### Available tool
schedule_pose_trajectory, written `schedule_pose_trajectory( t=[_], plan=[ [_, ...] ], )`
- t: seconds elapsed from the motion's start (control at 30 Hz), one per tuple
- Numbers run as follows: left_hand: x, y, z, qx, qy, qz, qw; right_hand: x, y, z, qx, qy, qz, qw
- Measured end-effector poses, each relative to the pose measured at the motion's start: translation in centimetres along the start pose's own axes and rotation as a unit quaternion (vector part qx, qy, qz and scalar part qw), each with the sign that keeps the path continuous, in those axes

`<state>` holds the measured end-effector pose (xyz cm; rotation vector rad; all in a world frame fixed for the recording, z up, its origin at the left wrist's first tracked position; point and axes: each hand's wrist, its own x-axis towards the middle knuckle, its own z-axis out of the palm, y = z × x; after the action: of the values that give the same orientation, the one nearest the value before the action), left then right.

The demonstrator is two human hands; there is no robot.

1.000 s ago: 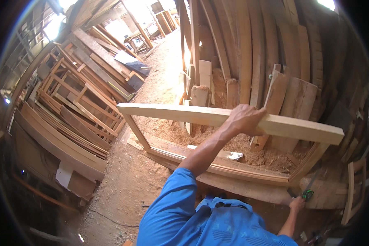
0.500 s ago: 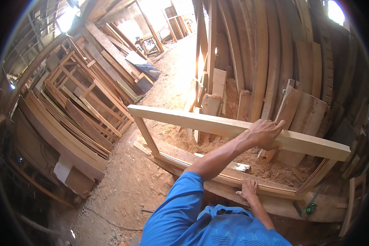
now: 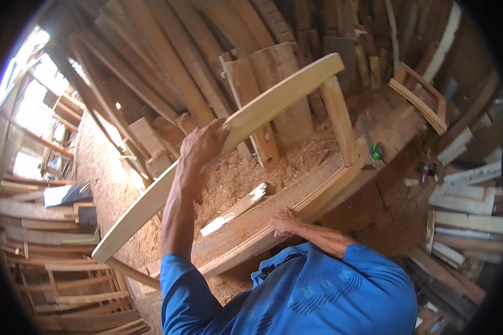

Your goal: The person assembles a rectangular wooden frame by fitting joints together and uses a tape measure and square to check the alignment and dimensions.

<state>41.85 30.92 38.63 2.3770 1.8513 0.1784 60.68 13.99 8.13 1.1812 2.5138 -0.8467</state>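
Observation:
A rectangular wooden frame (image 3: 288,96) stands on edge on a long bench plank (image 3: 394,131), its pale upper rail slanting up to the right. My left hand (image 3: 204,144) grips that upper rail near its middle, the fingers folded over the top. Lower down, my right hand (image 3: 285,222) is closed on the grooved bottom rail of the same frame; its fingertips are partly hidden. Through the frame's opening a narrow pale wood strip (image 3: 235,210) shows among the shavings. Beyond the frame's right end lies a green and black tape measure (image 3: 377,150).
Long boards (image 3: 190,61) lean close behind the frame. A small wooden frame (image 3: 419,97) rests at the far right end of the bench. Wood offcuts (image 3: 469,199) are piled along the right side. More lumber and frames (image 3: 61,268) are stacked at the left, beyond a shavings-covered floor (image 3: 103,162).
The view has swung to the right, so the frame now slants across the picture. Both hands stay on their rails; my right hand looks more tightly closed.

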Motion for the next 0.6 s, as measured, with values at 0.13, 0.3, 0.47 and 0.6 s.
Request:
schedule_pose_trajectory(
  t=[0.13, 0.3, 0.47, 0.6],
  plan=[
    [0.4, -2.3, 4.1, -0.058, -0.021, 0.039, 0.997, -4.2, -3.0, 1.4, 0.054, -0.083, 0.029, 0.995],
    [-1.6, -8.8, 15.2, -0.136, -0.14, 0.053, 0.979, -7.7, -5.0, 5.6, 0.077, -0.096, 0.01, 0.992],
    [-2.4, -9.9, 23.5, -0.195, -0.19, 0.014, 0.962, -8.2, -4.9, 8.8, 0.096, -0.177, 0.016, 0.979],
    [-2.2, -10.1, 29.4, -0.153, -0.213, 0.011, 0.965, -8.1, -3.7, 13.2, 0.127, -0.182, 0.01, 0.975]
  ],
)
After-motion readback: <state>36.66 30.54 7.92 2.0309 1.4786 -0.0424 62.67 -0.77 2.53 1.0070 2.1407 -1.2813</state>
